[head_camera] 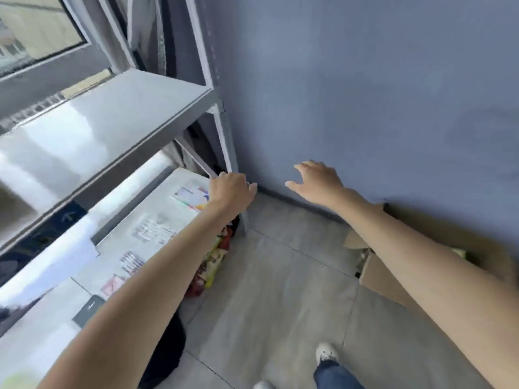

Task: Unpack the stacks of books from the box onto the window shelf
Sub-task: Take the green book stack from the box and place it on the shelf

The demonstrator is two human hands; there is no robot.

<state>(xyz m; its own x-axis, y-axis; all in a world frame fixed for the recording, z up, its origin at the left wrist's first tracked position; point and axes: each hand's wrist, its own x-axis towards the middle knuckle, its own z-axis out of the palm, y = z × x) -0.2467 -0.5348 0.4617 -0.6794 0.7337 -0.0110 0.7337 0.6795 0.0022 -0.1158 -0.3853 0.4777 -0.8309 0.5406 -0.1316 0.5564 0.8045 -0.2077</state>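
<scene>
a: what do i have on the far left?

b: i see the window shelf (106, 119), grey and glossy, running under the window (36, 26). below it sits a white appliance top (157, 220) with printed stickers on it.

a: and the left hand?

b: my left hand (231, 189) is stretched out past the shelf's corner, near the grey frame post (224, 136). its fingers (251, 188) curl downward and i see nothing in them; whether they touch the post i cannot tell.

a: between the hands?

b: colourful packets (213, 262) lie on the tiled floor (275, 276) beside the appliance.

a: the right side?

b: my right hand (317, 181) hovers before the blue-grey wall (365, 80), fingers (304, 166) spread and loose, holding nothing. under that forearm the cardboard box (387, 279) stands open on the floor against the wall; its contents are mostly hidden, so i cannot make out books.
</scene>
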